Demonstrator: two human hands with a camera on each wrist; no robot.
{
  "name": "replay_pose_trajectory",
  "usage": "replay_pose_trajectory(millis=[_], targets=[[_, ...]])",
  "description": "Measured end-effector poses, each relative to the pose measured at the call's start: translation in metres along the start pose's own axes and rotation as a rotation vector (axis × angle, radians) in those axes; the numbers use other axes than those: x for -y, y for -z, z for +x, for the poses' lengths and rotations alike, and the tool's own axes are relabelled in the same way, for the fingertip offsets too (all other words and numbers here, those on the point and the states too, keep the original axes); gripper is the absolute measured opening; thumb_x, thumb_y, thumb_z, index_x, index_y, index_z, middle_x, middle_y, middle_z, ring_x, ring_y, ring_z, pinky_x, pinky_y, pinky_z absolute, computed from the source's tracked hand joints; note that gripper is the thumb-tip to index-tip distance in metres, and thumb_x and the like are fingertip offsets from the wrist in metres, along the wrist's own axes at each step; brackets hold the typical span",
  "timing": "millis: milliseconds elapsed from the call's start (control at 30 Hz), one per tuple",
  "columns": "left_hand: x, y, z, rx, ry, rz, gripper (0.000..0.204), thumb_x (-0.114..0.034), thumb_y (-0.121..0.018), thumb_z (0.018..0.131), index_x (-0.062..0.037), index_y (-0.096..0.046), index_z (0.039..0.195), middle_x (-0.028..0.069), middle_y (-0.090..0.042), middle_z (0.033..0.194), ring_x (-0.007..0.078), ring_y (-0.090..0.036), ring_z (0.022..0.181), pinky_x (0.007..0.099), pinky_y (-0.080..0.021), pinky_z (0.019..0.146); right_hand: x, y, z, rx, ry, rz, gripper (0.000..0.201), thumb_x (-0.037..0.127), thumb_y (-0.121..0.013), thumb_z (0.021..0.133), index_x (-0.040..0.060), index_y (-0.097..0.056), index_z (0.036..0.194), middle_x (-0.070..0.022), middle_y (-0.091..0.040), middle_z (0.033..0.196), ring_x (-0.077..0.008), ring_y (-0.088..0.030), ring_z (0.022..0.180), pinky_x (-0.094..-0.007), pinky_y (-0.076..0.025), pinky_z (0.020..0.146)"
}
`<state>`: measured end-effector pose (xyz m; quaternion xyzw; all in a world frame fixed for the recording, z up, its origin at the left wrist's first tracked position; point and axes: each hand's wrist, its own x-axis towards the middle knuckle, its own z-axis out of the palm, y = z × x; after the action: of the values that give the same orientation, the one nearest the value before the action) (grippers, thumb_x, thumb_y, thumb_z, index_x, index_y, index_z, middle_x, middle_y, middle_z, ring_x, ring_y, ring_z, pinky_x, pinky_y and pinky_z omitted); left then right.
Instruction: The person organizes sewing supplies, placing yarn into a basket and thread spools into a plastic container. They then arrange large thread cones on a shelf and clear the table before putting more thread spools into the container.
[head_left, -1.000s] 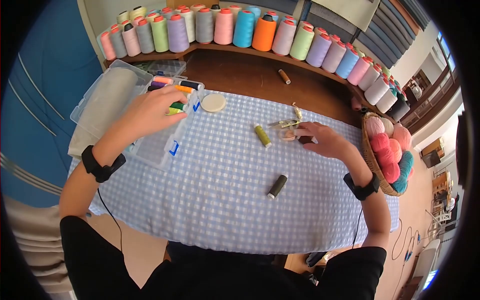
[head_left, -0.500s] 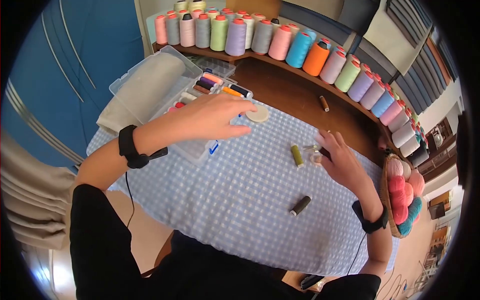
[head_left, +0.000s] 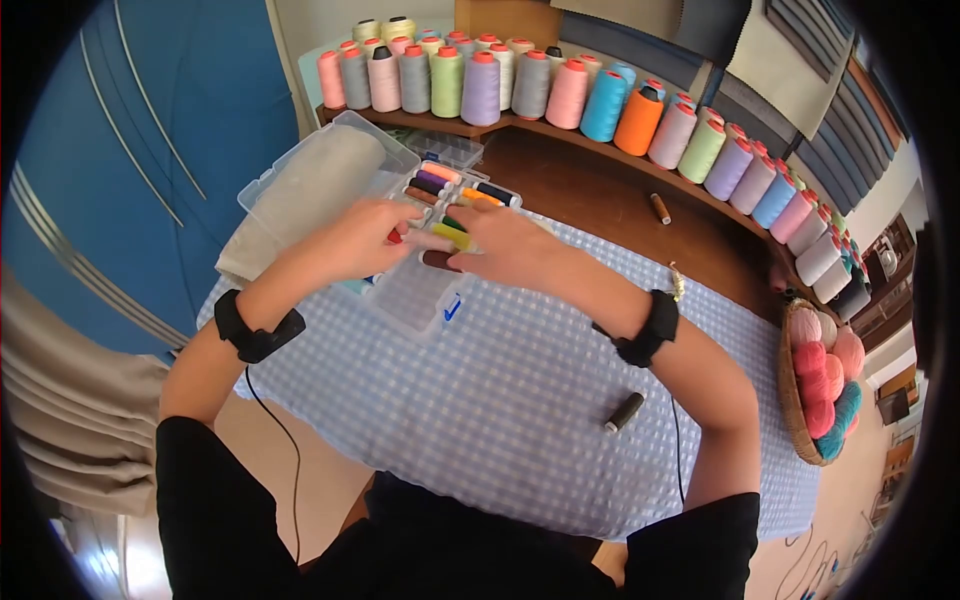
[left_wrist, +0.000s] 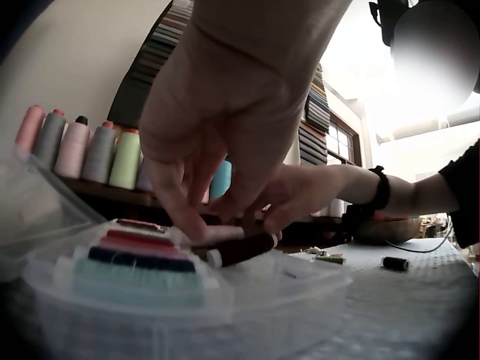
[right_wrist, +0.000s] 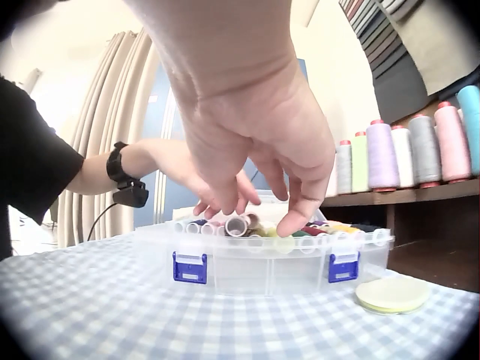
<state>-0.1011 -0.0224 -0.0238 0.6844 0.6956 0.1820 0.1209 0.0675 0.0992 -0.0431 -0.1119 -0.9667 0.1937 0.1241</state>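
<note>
My right hand (head_left: 510,250) has its thumb and fingers at a dark brown thread spool (left_wrist: 244,250), holding it low over the clear plastic box (right_wrist: 240,274). In the left wrist view this spool slants above the box's front compartment. Beside it is my left hand (head_left: 365,240), fingers stretched out over the spools in the box, their tips close to the brown one. Rows of small spools fill the box, among them a yellow-green spool (head_left: 450,236), a navy spool (left_wrist: 139,259) and a teal spool (left_wrist: 139,285). My hands hide part of the rows.
A dark olive spool (head_left: 624,412) lies on the checked cloth (head_left: 480,420). A pale round disc (right_wrist: 391,295) lies by the box. The yarn basket (head_left: 797,400) stands at the right. Large thread cones (head_left: 605,105) line the shelf behind; a brown spool (head_left: 660,208) lies below it.
My right hand has moved left from beside the small items to the box, bringing the dark brown spool. My left hand has pulled back slightly over the spools. The head view has turned left.
</note>
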Motion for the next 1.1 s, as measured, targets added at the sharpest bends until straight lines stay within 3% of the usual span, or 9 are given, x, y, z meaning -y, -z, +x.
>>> replay_pose_trajectory(millis=[33, 100, 300, 433, 533, 633, 867, 933, 1100], targets=[[0.007, -0.005, 0.0, -0.001, 0.003, -0.011, 0.035, -0.002, -0.057, 0.077, -0.0005, -0.056, 0.112, 0.0117, -0.058, 0.082, 0.0209, -0.06, 0.068, 0.0303, -0.05, 0.065, -0.007, 0.005, -0.005, -0.023, 0.026, -0.027, 0.05, 0.018, -0.063, 0.08, 0.0031, -0.046, 0.124, -0.023, -0.054, 0.112, -0.0369, -0.056, 0.098, -0.0403, -0.047, 0.083], [0.02, -0.017, 0.002, -0.152, -0.241, 0.062, 0.03, -0.007, -0.063, 0.076, -0.0001, -0.061, 0.105, 0.011, -0.057, 0.08, 0.0204, -0.06, 0.071, 0.0311, -0.049, 0.065, -0.022, 0.017, -0.021, -0.039, 0.042, -0.061, 0.049, 0.02, -0.064, 0.08, 0.0021, -0.049, 0.122, -0.0223, -0.057, 0.109, -0.0368, -0.057, 0.096, -0.0396, -0.047, 0.082], [0.002, -0.018, 0.015, -0.059, -0.195, 0.112, 0.019, -0.013, -0.065, 0.077, -0.0007, -0.065, 0.091, 0.0105, -0.058, 0.079, 0.0207, -0.058, 0.069, 0.0328, -0.045, 0.063, -0.042, 0.055, -0.11, 0.117, -0.094, -0.057, 0.031, 0.015, -0.065, 0.079, 0.0012, -0.06, 0.106, -0.0154, -0.062, 0.093, -0.0243, -0.062, 0.081, -0.0311, -0.049, 0.073], [0.004, -0.032, 0.017, -0.09, -0.237, 0.054, 0.018, -0.012, -0.064, 0.076, -0.0016, -0.064, 0.091, 0.0099, -0.057, 0.079, 0.0216, -0.058, 0.068, 0.0328, -0.045, 0.063, -0.015, 0.072, -0.172, 0.371, -0.259, 0.007, 0.032, 0.008, -0.066, 0.074, 0.0034, -0.059, 0.105, -0.0137, -0.058, 0.101, -0.0276, -0.06, 0.088, -0.0358, -0.048, 0.076], [-0.007, -0.03, 0.014, -0.01, -0.204, -0.057, 0.019, -0.01, -0.064, 0.076, -0.0023, -0.064, 0.093, 0.0091, -0.058, 0.079, 0.0228, -0.058, 0.074, 0.0323, -0.045, 0.065, 0.0, 0.07, -0.204, 0.408, -0.223, -0.077, 0.031, 0.008, -0.067, 0.073, 0.0052, -0.059, 0.104, -0.0125, -0.057, 0.098, -0.0272, -0.059, 0.087, -0.0359, -0.049, 0.076], [-0.001, -0.028, 0.011, 0.006, -0.342, 0.029, 0.022, -0.009, -0.064, 0.074, -0.0022, -0.063, 0.094, 0.0079, -0.058, 0.084, 0.0237, -0.058, 0.081, 0.0321, -0.046, 0.069, 0.009, 0.061, -0.215, 0.43, -0.288, -0.16, 0.029, 0.007, -0.068, 0.071, 0.0056, -0.06, 0.099, -0.0116, -0.057, 0.093, -0.0279, -0.059, 0.087, -0.0364, -0.05, 0.075], [-0.015, -0.023, 0.003, 0.024, -0.295, 0.153, 0.02, -0.003, -0.064, 0.074, -0.0055, -0.062, 0.093, 0.0069, -0.057, 0.091, 0.0249, -0.058, 0.086, 0.0342, -0.047, 0.074, -0.007, 0.053, -0.203, 0.401, -0.291, -0.173, 0.026, 0.007, -0.068, 0.071, 0.0038, -0.06, 0.095, -0.0119, -0.059, 0.085, -0.0311, -0.061, 0.085, -0.0368, -0.05, 0.073], [-0.016, -0.024, 0.002, 0.028, -0.294, 0.178, 0.019, -0.002, -0.064, 0.074, -0.006, -0.062, 0.092, 0.007, -0.057, 0.091, 0.0249, -0.058, 0.085, 0.0345, -0.047, 0.074, -0.017, 0.053, -0.194, 0.152, -0.31, -0.084, 0.025, 0.008, -0.068, 0.072, 0.0009, -0.059, 0.095, -0.0162, -0.062, 0.084, -0.0337, -0.061, 0.082, -0.0387, -0.05, 0.073], [-0.017, -0.025, -0.001, 0.068, -0.257, 0.084, 0.023, -0.005, -0.065, 0.075, -0.006, -0.058, 0.097, 0.0059, -0.056, 0.092, 0.0219, -0.06, 0.079, 0.0332, -0.048, 0.069, -0.054, 0.034, -0.167, -0.046, -0.391, -0.174, 0.029, 0.01, -0.065, 0.074, -0.0026, -0.056, 0.098, -0.0212, -0.063, 0.089, -0.0363, -0.061, 0.083, -0.0413, -0.049, 0.074]])
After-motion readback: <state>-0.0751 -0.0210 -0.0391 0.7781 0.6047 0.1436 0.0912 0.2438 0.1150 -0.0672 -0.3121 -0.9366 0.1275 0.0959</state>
